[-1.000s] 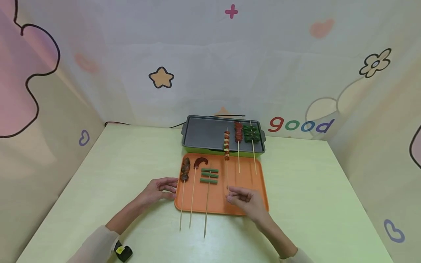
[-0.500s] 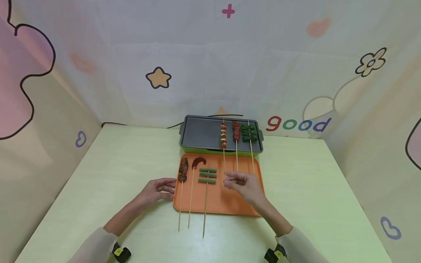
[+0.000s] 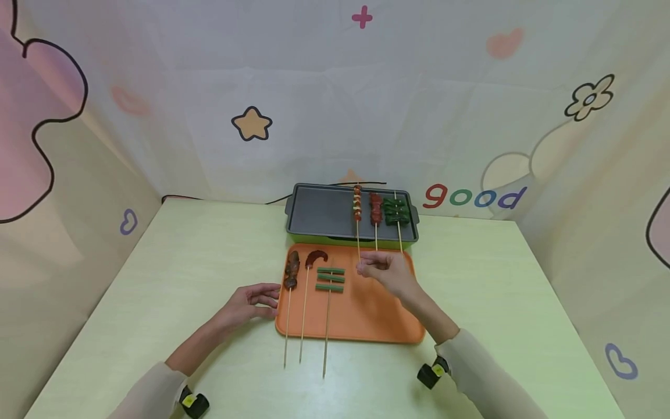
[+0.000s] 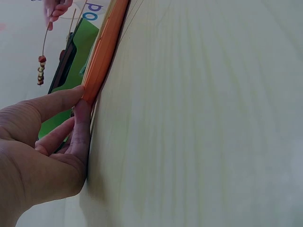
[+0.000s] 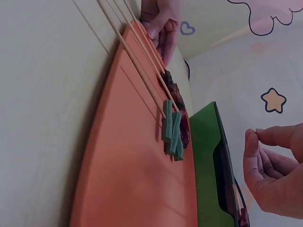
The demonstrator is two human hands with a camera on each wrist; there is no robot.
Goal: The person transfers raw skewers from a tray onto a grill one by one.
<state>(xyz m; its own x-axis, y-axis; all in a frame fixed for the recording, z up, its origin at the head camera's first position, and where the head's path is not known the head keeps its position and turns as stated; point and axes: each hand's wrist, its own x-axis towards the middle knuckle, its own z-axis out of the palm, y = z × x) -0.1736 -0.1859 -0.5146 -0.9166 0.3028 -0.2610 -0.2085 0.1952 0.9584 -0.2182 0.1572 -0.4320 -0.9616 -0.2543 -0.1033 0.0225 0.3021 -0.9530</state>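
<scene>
My right hand (image 3: 389, 272) pinches the lower stick of a skewer (image 3: 357, 203) threaded with red and pale pieces. Its food end is over the dark grill plate (image 3: 319, 212), left of a red meat skewer (image 3: 376, 208) and a green leafy skewer (image 3: 396, 212). My left hand (image 3: 253, 302) touches the left edge of the orange tray (image 3: 366, 326), its fingers fairly straight and right at the rim in the left wrist view. On the tray lie a brown meat skewer (image 3: 292, 270), a dark red curled skewer (image 3: 316, 258) and a green bean-like skewer (image 3: 331, 279).
The green grill body (image 5: 206, 161) stands directly behind the tray. Behind it rises a printed cloth backdrop (image 3: 314, 116), with cloth sides to left and right. The three tray skewers' sticks jut past the front rim over the pale table (image 3: 220, 372).
My right hand has moved forward, away from me, carrying the red and pale skewer from above the tray to over the grill plate. The left hand has stayed at the tray edge.
</scene>
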